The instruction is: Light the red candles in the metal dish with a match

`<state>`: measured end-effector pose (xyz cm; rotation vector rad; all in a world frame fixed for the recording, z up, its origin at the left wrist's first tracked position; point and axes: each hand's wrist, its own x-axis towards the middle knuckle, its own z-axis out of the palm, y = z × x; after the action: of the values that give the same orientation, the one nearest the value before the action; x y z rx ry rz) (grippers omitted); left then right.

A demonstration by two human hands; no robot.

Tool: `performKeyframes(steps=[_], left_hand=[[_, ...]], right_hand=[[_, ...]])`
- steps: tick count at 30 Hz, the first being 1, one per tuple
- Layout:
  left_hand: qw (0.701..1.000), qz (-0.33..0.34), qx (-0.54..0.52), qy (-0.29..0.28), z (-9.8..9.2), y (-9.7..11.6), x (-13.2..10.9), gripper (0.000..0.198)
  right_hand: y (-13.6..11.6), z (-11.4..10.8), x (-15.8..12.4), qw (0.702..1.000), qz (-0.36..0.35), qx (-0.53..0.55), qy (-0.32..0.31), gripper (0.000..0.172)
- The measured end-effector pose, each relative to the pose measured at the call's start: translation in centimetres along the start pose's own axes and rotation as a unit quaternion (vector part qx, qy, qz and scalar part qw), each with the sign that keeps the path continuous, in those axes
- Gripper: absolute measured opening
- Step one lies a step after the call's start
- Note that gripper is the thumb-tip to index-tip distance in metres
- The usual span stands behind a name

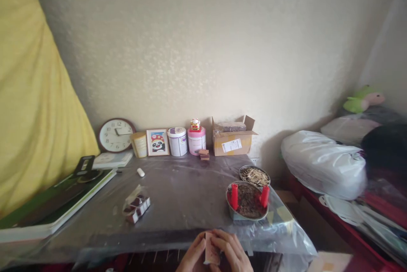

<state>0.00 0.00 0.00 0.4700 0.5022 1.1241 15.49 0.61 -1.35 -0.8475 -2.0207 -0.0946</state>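
Note:
At the table's front edge, my left hand (192, 256) and my right hand (232, 251) are closed together around a small pinkish-brown matchbox (211, 247). Its broad face tilts up towards me, and the fingers cover parts of its sides. To the left on the table lies a torn clear plastic pack (138, 208) of small dark-and-white boxes. Right of my hands stands a pot (248, 200) filled with dark ash or soil, holding two red candles (234, 196). Behind it a round dish (254, 176) is heaped with matchsticks.
Along the wall stand a clock (117, 135), a panda picture (158, 143), a white tin (177, 141), a pink tin (197, 141) and a cardboard box (232, 142). Small brown boxes (204, 157) lie before the pink tin. A large green book (57, 200) occupies the left; white bags (324, 164) sit right.

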Motion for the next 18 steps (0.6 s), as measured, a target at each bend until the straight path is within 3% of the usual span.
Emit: performKeyframes(steps=[6,14,18], left_hand=[[0.997,-0.056,-0.027,-0.041,-0.1,-0.7,0.4,0.023],[0.997,0.007,-0.022,-0.068,0.2,-1.2,0.1,0.03],[0.997,-0.002,-0.021,-0.074,0.6,-1.3,-0.2,0.03]], right_hand=[[-1.1,-0.9,0.3,0.997,0.059,0.047,-0.023,0.038],[-3.2,-1.1,0.9,0.973,0.194,0.125,-0.001,0.035],[-3.6,-0.8,0.9,0.955,0.25,0.16,0.021,0.034]])
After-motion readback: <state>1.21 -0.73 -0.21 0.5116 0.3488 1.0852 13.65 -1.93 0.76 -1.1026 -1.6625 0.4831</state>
